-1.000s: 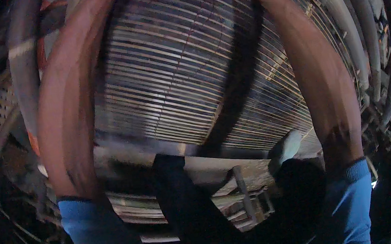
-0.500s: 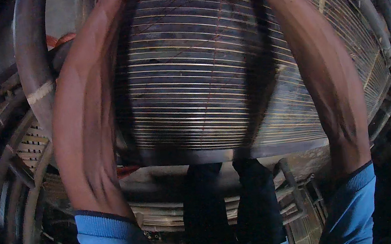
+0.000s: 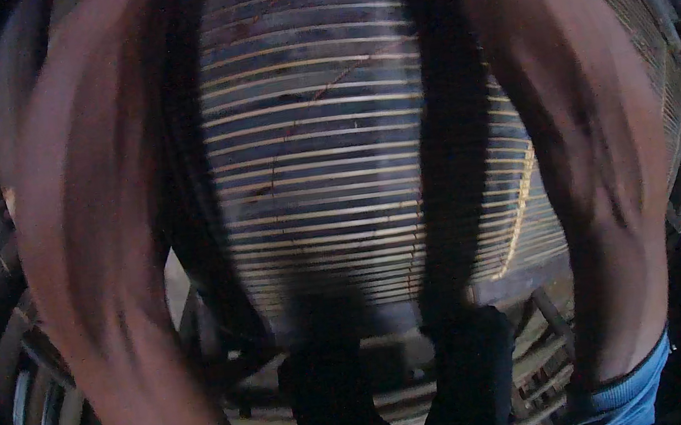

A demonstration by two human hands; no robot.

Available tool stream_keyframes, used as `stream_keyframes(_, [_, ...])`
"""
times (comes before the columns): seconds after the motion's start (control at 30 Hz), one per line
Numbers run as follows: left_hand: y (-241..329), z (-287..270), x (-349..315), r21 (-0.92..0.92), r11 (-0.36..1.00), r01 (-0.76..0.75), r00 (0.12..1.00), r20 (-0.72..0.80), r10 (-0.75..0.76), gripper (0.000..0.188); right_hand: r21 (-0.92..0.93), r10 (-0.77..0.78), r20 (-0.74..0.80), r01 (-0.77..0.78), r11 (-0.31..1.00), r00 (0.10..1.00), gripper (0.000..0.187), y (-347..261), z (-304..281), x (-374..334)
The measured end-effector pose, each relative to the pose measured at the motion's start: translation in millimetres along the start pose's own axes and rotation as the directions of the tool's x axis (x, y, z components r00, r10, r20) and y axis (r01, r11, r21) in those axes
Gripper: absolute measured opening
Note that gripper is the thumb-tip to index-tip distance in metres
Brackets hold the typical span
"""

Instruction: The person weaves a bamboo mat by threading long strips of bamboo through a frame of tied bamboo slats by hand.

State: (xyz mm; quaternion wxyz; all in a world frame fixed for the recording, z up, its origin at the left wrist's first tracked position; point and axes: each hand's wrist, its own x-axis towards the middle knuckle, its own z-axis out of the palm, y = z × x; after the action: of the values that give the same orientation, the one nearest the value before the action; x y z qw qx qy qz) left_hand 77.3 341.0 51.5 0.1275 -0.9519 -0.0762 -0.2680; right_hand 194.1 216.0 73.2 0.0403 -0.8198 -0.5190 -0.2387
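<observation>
A large panel of thin horizontal slats (image 3: 319, 173) fills the middle of the view, tilted up in front of me, with a dark frame bar along its lower edge (image 3: 387, 313). My left forearm (image 3: 98, 242) and my right forearm (image 3: 588, 148) run up either side of it, both blurred. Both hands pass out of the picture at the top, so I cannot see what the fingers hold. Blue sleeve cuffs (image 3: 626, 390) show at the bottom.
My legs in dark trousers (image 3: 330, 401) stand below the panel's lower edge. Under them lie more slatted frames and bars (image 3: 536, 350). Curved pipes or rails (image 3: 7, 338) crowd the left rim. The surroundings are dark.
The slatted panel has come closer and more upright, now filling the view. My forearms have spread to its sides, and my hands have left the picture at the top.
</observation>
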Motion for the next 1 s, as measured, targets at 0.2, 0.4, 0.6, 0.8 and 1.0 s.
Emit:
stream_keyframes(0.2, [-17.3, -3.6, 17.9, -0.013, 1.0, 0.015, 1.0, 0.018, -0.015, 0.025, -0.026, -0.031, 0.04, 0.032, 0.999, 0.999, 0.032, 18.5, -7.2, 40.2])
stream_keyframes(0.4, [-24.8, 0.6, 35.5, -0.061, 0.998, 0.003, 0.999, 0.04, -0.001, 0.026, 0.003, 0.016, 0.077, -0.016, 1.0, 0.997, 0.033, 18.4, -4.8, 47.6])
stream_keyframes(0.6, [-40.8, 4.9, 44.8, -0.115, 0.993, 0.004, 0.997, 0.082, 0.006, 0.027, 0.033, 0.023, 0.125, -0.027, 0.999, 0.992, 0.034, 16.7, -0.7, 62.6])
stream_keyframes(0.8, [-64.5, -10.0, 38.8, -0.197, 0.98, -0.01, 0.995, 0.1, 0.03, 0.027, 0.021, 0.079, 0.162, -0.083, 0.996, 0.984, 0.036, -9.8, -14.9, 67.1])
stream_keyframes(1.0, [-11.0, -9.8, -17.3, -0.207, 0.978, 0.023, 0.995, 0.101, -0.002, 0.028, 0.021, 0.067, 0.141, -0.071, 0.997, 0.988, 0.038, -22.9, -17.8, 4.2])
